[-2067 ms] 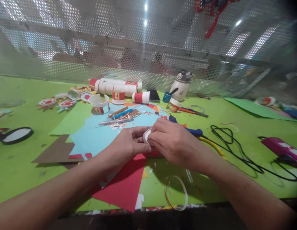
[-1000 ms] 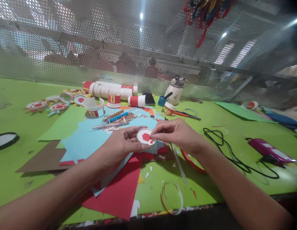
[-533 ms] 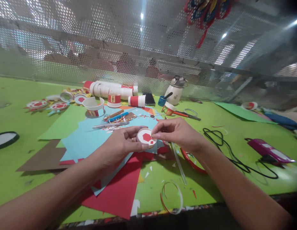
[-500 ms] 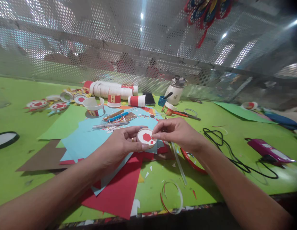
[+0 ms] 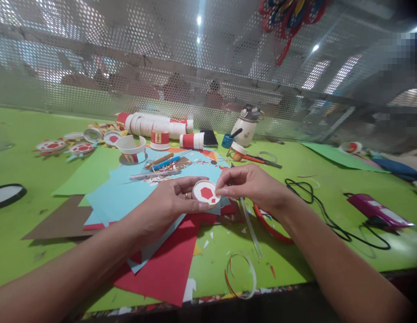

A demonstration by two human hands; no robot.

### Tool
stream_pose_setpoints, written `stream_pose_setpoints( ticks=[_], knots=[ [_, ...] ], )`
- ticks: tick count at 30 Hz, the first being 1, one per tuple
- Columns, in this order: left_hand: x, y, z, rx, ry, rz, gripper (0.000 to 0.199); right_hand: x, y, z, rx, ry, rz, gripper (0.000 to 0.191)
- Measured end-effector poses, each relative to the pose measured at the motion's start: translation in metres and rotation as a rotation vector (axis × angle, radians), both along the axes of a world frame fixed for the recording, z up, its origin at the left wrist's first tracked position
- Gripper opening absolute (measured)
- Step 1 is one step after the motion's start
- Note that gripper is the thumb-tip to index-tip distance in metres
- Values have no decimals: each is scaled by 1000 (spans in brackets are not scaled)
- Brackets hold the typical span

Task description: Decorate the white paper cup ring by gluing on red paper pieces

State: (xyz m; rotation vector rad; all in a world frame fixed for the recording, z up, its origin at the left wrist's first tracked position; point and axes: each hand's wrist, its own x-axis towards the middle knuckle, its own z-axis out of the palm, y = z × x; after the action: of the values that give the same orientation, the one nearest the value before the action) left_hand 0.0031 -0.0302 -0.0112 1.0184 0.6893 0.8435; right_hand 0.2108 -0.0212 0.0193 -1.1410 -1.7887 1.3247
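between hands (image 5: pixel 176 195) (image 5: pixel 253 184), rimmed paper disc (image 5: pixel 198 190), red polygon (image 5: pixel 206 193)

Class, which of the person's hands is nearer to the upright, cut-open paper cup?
Left. The left hand, holding a white disc, is on the near side of the cut-open paper cup, to its right; the right hand is farther right, by the disc's right edge.

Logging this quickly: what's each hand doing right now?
Left hand: holding the cut-down paper cup base.
Right hand: pinched closed at its edge; whether it grips a small piece cannot be told.
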Motion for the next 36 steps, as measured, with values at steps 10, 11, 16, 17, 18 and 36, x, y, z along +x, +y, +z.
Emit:
stream_pose_setpoints(
  ticks=[10,11,16,17,18,36],
  knots=[
    [-1,1,-4,44,10,-85,47,4,4,-7,-96,109,9,25],
    [-2,1,-4,45,10,-88,47,4,4,-8,-102,124,8,27],
    [-1,1,-3,31,-9,-79,51,2,4,-9,-144,181,29,34],
    [-1,1,-3,29,-10,-76,51,1,4,-9,-147,183,23,34],
    [0,1,-3,30,-7,-78,52,0,4,-9,-149,182,14,34],
    [-1,1,-5,45,41,-55,55,1,4,-7,-229,100,-86,31]
  ],
)
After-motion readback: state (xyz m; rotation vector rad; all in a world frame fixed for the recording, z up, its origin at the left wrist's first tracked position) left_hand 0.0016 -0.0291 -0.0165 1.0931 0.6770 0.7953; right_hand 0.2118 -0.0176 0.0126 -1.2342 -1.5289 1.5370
